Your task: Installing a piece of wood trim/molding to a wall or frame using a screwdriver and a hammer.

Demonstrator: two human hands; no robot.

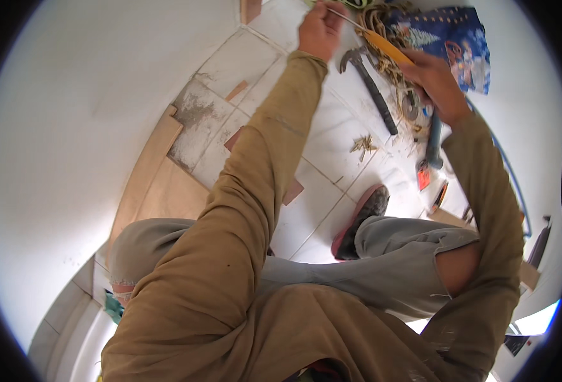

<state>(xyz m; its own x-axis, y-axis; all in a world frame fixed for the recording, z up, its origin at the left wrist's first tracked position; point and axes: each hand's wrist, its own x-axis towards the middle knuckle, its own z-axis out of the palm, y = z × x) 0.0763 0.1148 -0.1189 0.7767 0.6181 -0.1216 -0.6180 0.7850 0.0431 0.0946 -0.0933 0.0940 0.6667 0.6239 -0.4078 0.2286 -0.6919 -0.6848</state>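
A screwdriver with a yellow-orange handle (386, 48) and a thin metal shaft slants across the far side. My right hand (435, 83) is closed around the butt end of its handle. At the shaft's tip, my left hand (320, 30) has its fingers drawn together; whether they grip the shaft or some small thing there I cannot make out. Below the screwdriver, a claw hammer (372, 89) with a black handle lies on the tiles. Several brass-coloured screws (362, 146) are heaped loosely nearer to me.
Rope (378, 18) and a blue printed bag (449, 44) lie at the far right. A roll of tape (411, 106), a blue-grey tool (434, 143) and an orange-red item (423, 176) sit by my right forearm. Wooden boards (160, 184) run along the left wall; my shoe (361, 219) rests mid-floor.
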